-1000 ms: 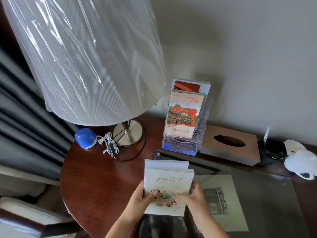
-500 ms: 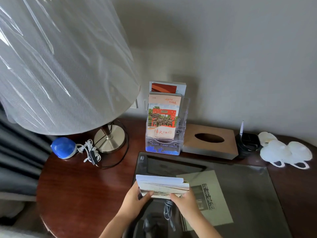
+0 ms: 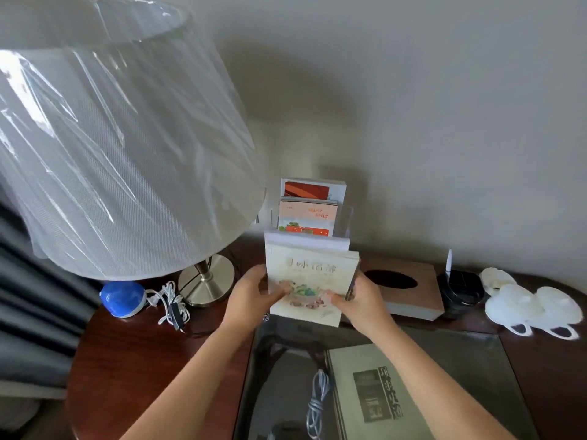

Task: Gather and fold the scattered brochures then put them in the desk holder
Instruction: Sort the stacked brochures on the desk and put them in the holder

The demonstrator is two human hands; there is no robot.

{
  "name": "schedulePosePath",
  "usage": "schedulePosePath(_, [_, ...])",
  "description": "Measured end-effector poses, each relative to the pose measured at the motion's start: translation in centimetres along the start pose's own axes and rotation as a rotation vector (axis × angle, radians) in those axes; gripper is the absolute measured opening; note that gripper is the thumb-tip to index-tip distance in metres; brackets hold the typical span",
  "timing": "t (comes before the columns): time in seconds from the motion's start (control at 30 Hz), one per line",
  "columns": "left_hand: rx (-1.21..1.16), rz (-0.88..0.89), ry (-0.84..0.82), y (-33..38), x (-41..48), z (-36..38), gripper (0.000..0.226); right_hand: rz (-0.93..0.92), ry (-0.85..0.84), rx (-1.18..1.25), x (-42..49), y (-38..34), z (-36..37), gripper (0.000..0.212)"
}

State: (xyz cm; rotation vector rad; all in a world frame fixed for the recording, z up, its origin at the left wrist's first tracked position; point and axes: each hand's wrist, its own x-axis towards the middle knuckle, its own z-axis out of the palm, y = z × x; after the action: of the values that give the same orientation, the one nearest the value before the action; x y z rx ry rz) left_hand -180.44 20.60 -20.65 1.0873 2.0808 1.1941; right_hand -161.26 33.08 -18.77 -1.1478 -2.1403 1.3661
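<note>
A dark wooden surface point(image 3: 133, 360) against a grey wall carries a lamp point(image 3: 120, 138), a clear holder point(image 3: 344, 217) and a tissue box point(image 3: 409, 293). Both hands hold a stack of brochures point(image 3: 309, 274) upright, just in front of the holder. The left hand point(image 3: 251, 292) grips its left edge, the right hand point(image 3: 360, 296) its right edge, fingers clenched on the stack. Two brochures already stand in the holder.

Grey wall point(image 3: 444, 106), wooden desk point(image 3: 127, 360), wrapped lampshade point(image 3: 111, 138)
</note>
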Motion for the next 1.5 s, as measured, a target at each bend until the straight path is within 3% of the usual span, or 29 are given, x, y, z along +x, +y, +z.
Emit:
schedulePosePath(0.07, [0.043, 0.055, 0.094, 2.9, 4.2, -1.4, 0.045, -0.023, 0.071, 0.031, 3.7, -2.4, -1.4, 0.036])
schedulePosePath(0.2, [0.035, -0.002, 0.012, 4.2, 8.6, -2.3, 0.052, -0.029, 0.135, 0.037, 7.4, -3.3, -1.8, 0.038])
schedulePosePath(0.27, [0.077, -0.036, -0.041, 3.3, 8.9, -1.5, 0.047, 0.003, 0.119, 0.027, 7.8, -1.8, -1.3, 0.039])
schedulePosePath(0.4, [0.097, -0.013, -0.028, 2.1, 10.2, -1.0, 0.015, 0.007, 0.103, 0.002, 9.7, -0.5, -0.7, 0.042])
schedulePosePath(0.47, [0.110, 0.011, -0.015, 2.3, 10.8, -1.6, 0.022, 0.004, 0.094, -0.006, 10.9, -0.8, -0.5, 0.044])
schedulePosePath(0.67, [0.110, 0.066, 0.004, 2.4, 12.0, -1.8, 0.022, 0.020, 0.084, 0.001, 12.1, -0.8, -0.7, 0.047])
schedulePosePath(0.73, [0.105, 0.080, -0.006, 2.0, 11.9, -1.0, 0.013, 0.032, 0.092, -0.013, 11.9, -0.4, -1.0, 0.047])
schedulePosePath(0.8, [0.092, 0.093, -0.005, 1.9, 11.7, -0.5, 0.019, 0.030, 0.097, -0.026, 11.8, 0.0, -1.3, 0.047])
schedulePosePath(0.97, [0.072, 0.034, -0.020, 0.1, 10.8, -0.2, 0.023, 0.060, 0.076, -0.064, 11.0, 0.6, 0.5, 0.048])
schedulePosePath(1.2, [0.167, 0.019, -0.020, -1.4, 10.4, 0.8, 0.027, 0.002, 0.349, -0.182, 9.8, 1.0, 2.1, 0.044])
schedulePosePath(1.33, [0.209, -0.042, 0.086, -2.9, 9.2, 1.5, 0.032, 0.014, 0.321, -0.276, 9.3, 1.7, 2.8, 0.029])
schedulePosePath(1.5, [0.027, -0.170, 0.234, -4.1, 7.4, 2.7, 0.034, 0.045, 0.366, -0.491, 8.9, 2.9, 3.7, 0.035])
